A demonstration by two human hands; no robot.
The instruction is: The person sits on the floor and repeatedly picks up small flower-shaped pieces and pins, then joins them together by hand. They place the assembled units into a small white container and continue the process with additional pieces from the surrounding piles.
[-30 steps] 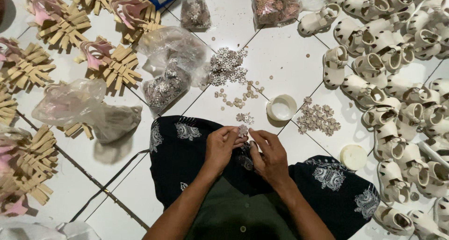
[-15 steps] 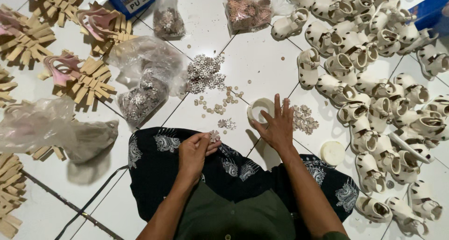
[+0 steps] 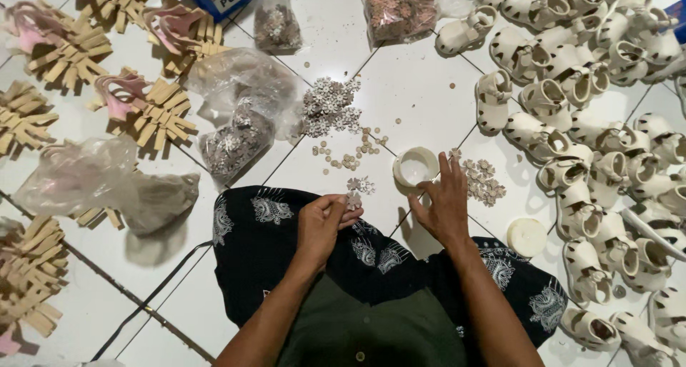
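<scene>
The left hand [image 3: 323, 222] pinched a small flower-shaped ornament [image 3: 353, 200] between closed fingers above the lap; the right hand [image 3: 444, 204], fingers spread, touched the white glue pot [image 3: 415, 168] on the tiled floor [image 3: 400, 88], near loose ornaments [image 3: 480, 181]

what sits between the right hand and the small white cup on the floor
Nothing visible: the right hand has its fingertips at the rim of the small white cup on the tiled floor, with no object between them.

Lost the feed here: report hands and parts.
Left hand pinching flower piece. Right hand at white cup, fingers on rim. Nothing blocking.
</scene>
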